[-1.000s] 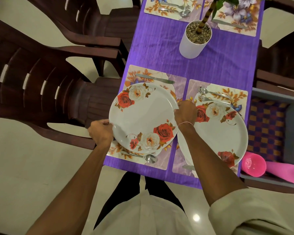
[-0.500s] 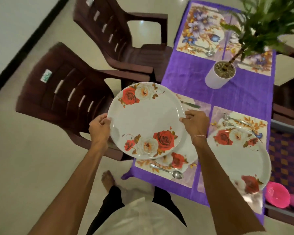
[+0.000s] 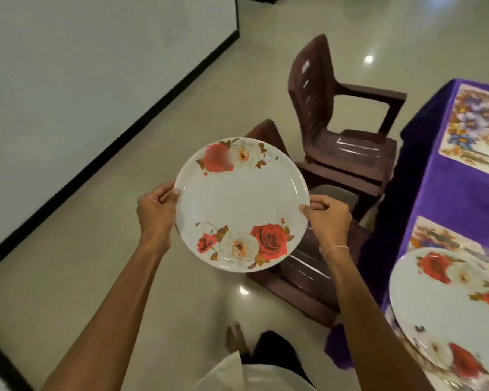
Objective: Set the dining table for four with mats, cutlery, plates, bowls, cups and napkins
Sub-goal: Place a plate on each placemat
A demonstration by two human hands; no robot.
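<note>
Head view: the floral plate (image 3: 242, 203) is held roughly level, left of the table (image 3: 441, 198), and is pinched at opposite rims by the left hand (image 3: 157, 210) and right hand (image 3: 326, 218). The far mat (image 3: 474, 134) lies rightward and farther off, nearer the right hand.

This is a home dining room. Along the right edge of the frame stands a purple-clothed bench (image 3: 446, 198) laid with floral mats (image 3: 474, 131), with a rose-printed plate (image 3: 449, 306) at lower right and its match, the held plate (image 3: 240, 204), at centre. Two brown plastic chairs (image 3: 345, 153) are drawn up beside the bench. A glossy cream tiled floor (image 3: 110, 277) runs to a plain white wall (image 3: 82, 80) with dark skirting (image 3: 110, 149) at upper left.
</note>
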